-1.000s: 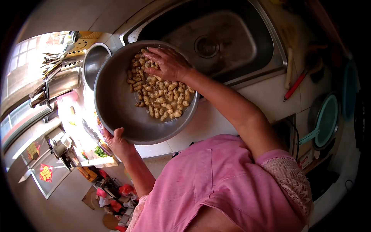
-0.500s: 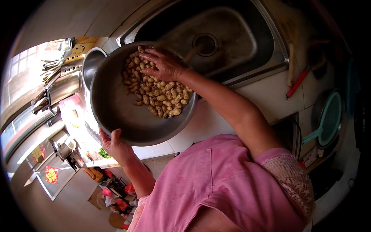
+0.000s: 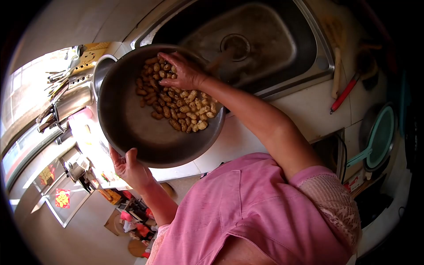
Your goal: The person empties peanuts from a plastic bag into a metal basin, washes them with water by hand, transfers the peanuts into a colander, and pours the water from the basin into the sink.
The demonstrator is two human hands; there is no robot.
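A large grey metal basin (image 3: 128, 128) tips over the edge of the sink, with unshelled peanuts (image 3: 179, 106) heaped along its sink side. My left hand (image 3: 130, 165) grips the rim nearest my body, thumb on top and fingers underneath. Inside the basin, my right hand (image 3: 183, 75) lies over the peanuts at the far rim, its fingers spread and thumb apart. Brownish water (image 3: 221, 59) runs from the basin beside my right hand into the sink. Some peanuts sit in shallow water and look darker.
The steel sink (image 3: 269, 84) with its round drain (image 3: 235, 47) lies beyond the basin. A metal bowl (image 3: 102, 73) stands at left. On the right counter are a red-handled tool (image 3: 344, 95), a wooden-handled utensil (image 3: 336, 73) and a green strainer (image 3: 380, 137).
The basin has shifted slightly left. My right hand has spread its fingers wider over the peanuts, which have shifted a little. My left hand keeps its grip on the rim.
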